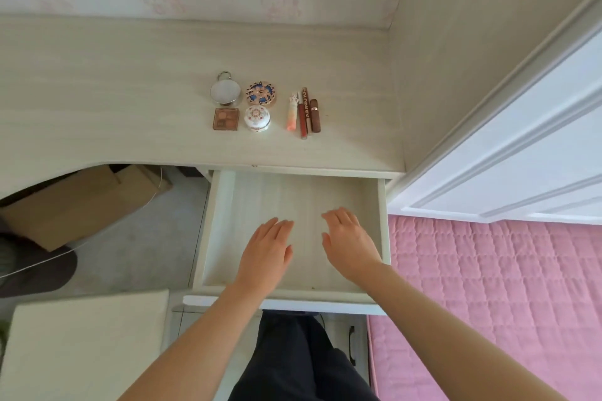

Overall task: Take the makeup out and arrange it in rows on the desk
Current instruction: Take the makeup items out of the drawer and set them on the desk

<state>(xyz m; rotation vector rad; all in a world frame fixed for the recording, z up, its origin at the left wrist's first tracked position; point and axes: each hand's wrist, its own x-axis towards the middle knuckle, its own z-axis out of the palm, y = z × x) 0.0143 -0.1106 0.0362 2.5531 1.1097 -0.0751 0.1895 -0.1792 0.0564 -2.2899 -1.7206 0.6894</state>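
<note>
— Pale wood desk [130, 91], pale drawer [383, 221]. Where is the makeup?

— All on the desk, well beyond the fingertips of both hands. Ahead of the left hand [268, 251] sit four cases in two rows. The far row has a silver compact [224, 93] with a ring on top, and just beside it a patterned compact [260, 93] in blue and orange. The near row has a square brown palette [225, 119] and a white domed case [257, 118] with a red motif on its lid.

— And the sticks?

— Ahead of the right hand [348, 244] and a little to its left: a pink-orange tube [292, 114], a long red gloss [304, 114] with gold lettering and a brown lipstick [314, 115], side by side.

— The hands?

— Both are over the pulled-out drawer, palms down, fingers loosely spread, holding nothing. Whether they touch its floor I cannot tell.
</note>
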